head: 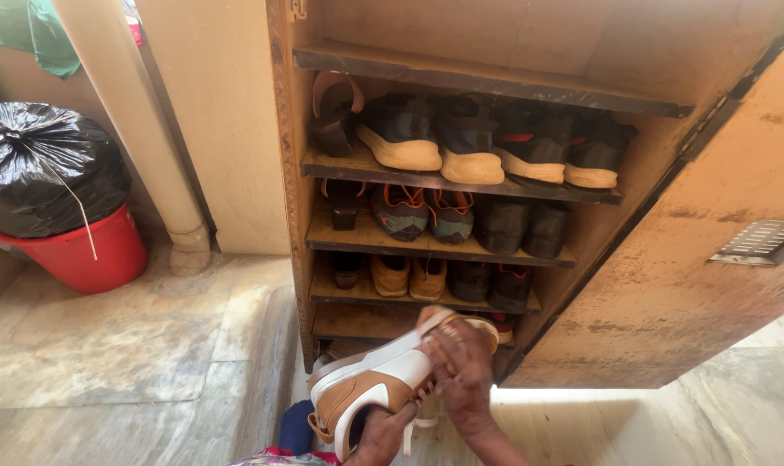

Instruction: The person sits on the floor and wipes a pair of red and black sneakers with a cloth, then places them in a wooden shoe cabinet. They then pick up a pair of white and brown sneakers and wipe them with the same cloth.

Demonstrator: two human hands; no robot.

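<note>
Both my hands hold a tan and white sneaker (370,384) in front of the open shoe cabinet (426,250). My right hand (461,371) grips its upper part near the laces and opening. My left hand (383,436) supports it from below at the heel end. The shoe lies on its side, sole toward the left. The cabinet shelves carry several pairs: dark sneakers with cream soles (465,142) on the upper shelf, orange-laced shoes (422,211) on the middle one, tan shoes (407,276) lower down.
The cabinet's rusty brown door (694,285) stands open to the right. A red bucket (85,255) with a black bin bag (42,164) sits at the left by a beige pipe (142,129). The floor is pale stone tile (124,345).
</note>
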